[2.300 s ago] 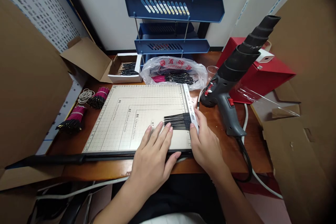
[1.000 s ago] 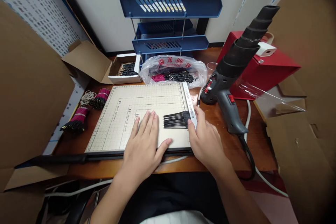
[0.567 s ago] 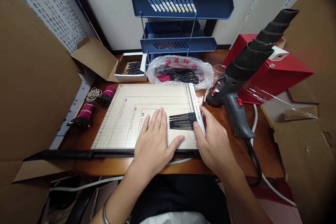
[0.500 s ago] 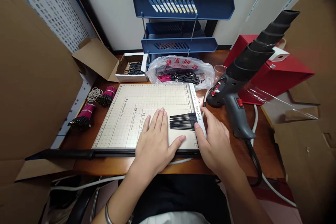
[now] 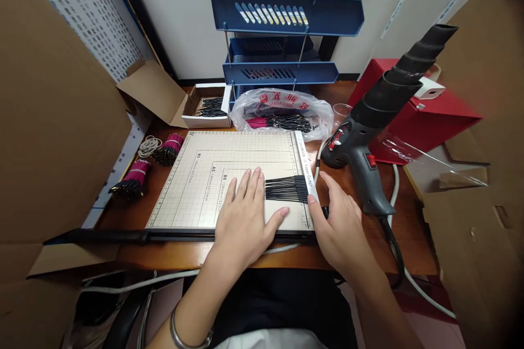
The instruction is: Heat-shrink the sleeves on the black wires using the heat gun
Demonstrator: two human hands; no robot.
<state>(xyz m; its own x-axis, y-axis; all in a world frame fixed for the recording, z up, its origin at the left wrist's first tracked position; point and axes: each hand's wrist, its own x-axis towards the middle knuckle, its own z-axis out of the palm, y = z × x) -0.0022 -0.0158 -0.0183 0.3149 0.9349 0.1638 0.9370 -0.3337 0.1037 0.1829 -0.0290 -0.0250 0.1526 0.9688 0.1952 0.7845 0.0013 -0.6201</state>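
My left hand [image 5: 244,218] lies flat on the paper cutter board [image 5: 180,191], fingers spread, its fingertips beside the left ends of a row of black pieces [image 5: 284,188]. These thin pieces lie side by side, their right ends against the white ruler edge [image 5: 307,166]. At the board's right edge is my right hand [image 5: 338,223], thumb at the ruler and fingers apart, holding nothing visible. The cutter's black handle [image 5: 106,236] is down along the front left.
A heat gun [image 5: 364,158] stands at the right before a red box [image 5: 442,125]. Two pink-and-black bundles [image 5: 135,177] lie left. Behind the board are an open carton [image 5: 190,120], a plastic bag [image 5: 241,114] and blue trays [image 5: 282,73].
The view has shifted slightly. My right hand has slid a little off the ruler to the right, and a small dark object now shows beside its thumb. My left hand remains flat.
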